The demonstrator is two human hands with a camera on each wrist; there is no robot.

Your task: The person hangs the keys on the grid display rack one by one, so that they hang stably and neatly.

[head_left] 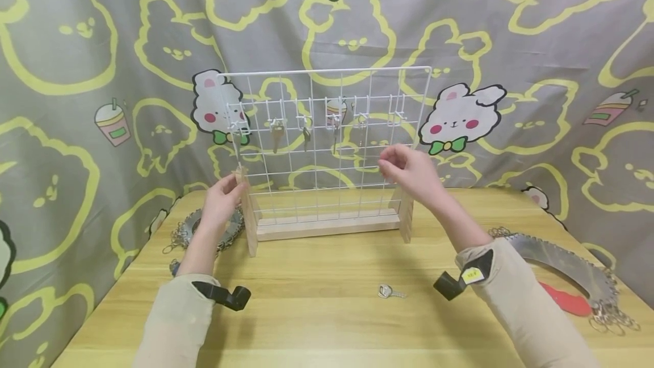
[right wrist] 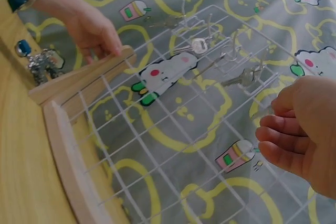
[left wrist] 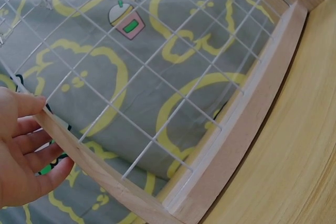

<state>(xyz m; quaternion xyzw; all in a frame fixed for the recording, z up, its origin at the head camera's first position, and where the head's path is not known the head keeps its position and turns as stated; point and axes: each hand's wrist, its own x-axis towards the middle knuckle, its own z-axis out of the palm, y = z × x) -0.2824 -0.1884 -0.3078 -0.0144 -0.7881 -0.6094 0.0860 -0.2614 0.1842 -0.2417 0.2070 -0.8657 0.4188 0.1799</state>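
A white wire grid rack (head_left: pixel 314 189) stands upright between wooden side posts. My left hand (head_left: pixel 222 200) pinches the top of the left wooden post (head_left: pixel 248 220), thumb on one side and fingers on the other. Keys hang from small white hooks along the grid's upper part, among them a brass-coloured key (head_left: pixel 277 138) and a slim key (head_left: pixel 335 135). In front of the lower right grid hovers my right hand (head_left: pixel 411 175), fingers loosely curled with nothing visible in them, just below the rightmost hook (head_left: pixel 397 118). A single silver key (head_left: pixel 390 292) lies on the table before the rack.
To the left, behind my forearm, lies a metal ring with many key rings (head_left: pixel 232 231). A large curved metal band (head_left: pixel 562 260) edged with rings lies at the right, beside a red piece (head_left: pixel 566 300). Patterned grey cloth (head_left: pixel 327 38) hangs behind the wooden table (head_left: pixel 306 322).
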